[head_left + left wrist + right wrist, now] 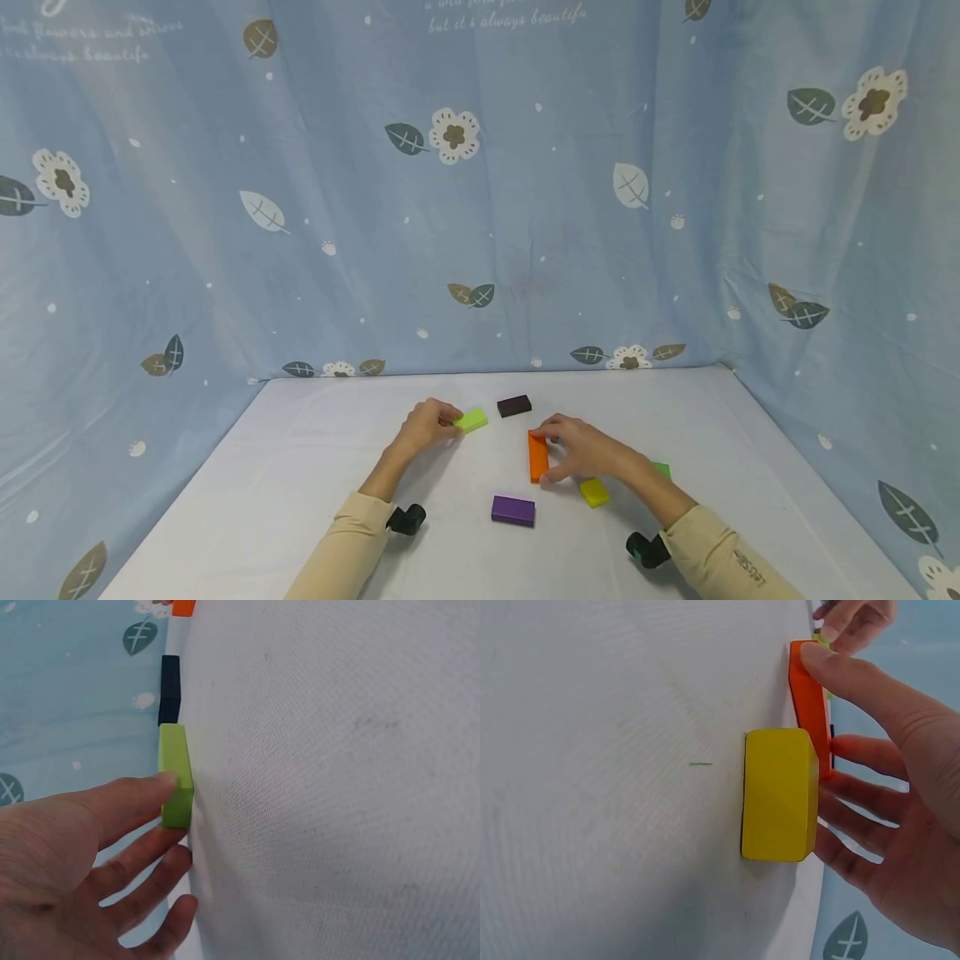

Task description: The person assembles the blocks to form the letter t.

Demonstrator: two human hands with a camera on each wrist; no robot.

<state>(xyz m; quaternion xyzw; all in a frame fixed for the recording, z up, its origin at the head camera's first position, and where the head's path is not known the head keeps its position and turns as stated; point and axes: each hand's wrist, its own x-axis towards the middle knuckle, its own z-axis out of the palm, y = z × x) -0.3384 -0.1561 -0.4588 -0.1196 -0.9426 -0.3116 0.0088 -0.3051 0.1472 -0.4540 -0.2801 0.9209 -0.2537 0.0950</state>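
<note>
My left hand (426,427) pinches the near end of a lime-green block (472,421) between thumb and fingers; in the left wrist view the thumb lies on the block's face (175,750). With my right hand (588,450) I hold an orange block (537,458) lengthwise, thumb at its near end and a fingertip at its far end. A yellow block (776,795) stands close in front of the right hand in the right wrist view. Just beyond the two hands lies a black block (514,406).
A purple block (513,511) lies on the white tabletop (300,467), nearer to me. Partly hidden behind the right forearm is a green block (662,470). A blue patterned curtain (510,208) surrounds the table's back and sides.
</note>
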